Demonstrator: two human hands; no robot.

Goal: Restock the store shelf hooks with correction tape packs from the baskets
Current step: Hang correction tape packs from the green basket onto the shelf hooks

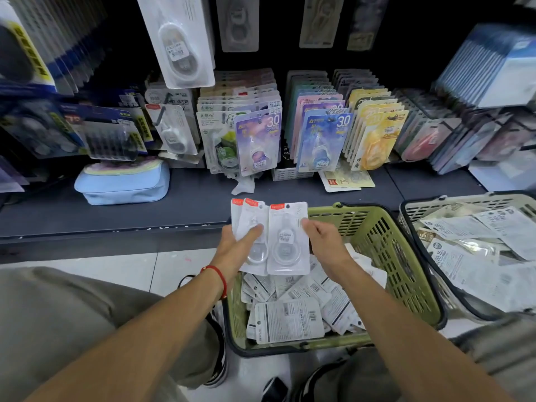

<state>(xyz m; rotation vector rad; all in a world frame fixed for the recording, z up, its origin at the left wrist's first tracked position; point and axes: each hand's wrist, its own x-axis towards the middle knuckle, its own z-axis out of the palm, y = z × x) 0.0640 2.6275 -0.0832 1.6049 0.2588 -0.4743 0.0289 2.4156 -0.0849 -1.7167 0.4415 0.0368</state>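
The dark store shelf (185,204) fills the upper half of the view, its hooks crowded with rows of hanging carded packs in purple, blue, yellow and green. The olive-green plastic shopping basket (385,250) with dark rim stands on the pale tiled floor just in front of the shelf's lower ledge, between the person's knees. Everything else is placed from this green basket. Just to its right, close alongside, sits a cream-white plastic basket (452,203) heaped with flat white printed packs. Behind the green basket and well to its left, on the shelf ledge, lies a light blue fabric pouch (121,184). Inside the green basket lies a loose pile of white carded packs (290,320), mostly turned back side up with barcodes showing.

Above the green basket's far left corner the person holds a small fan of white correction tape packs with red header strips (252,224), each carrying a clear blister. The left hand (237,248), a red string bracelet on its wrist, grips the fan with thumb laid across the fronts. The right hand (322,242) pinches the right edge of the nearest, rightmost white pack (287,239), which overlaps the fan.
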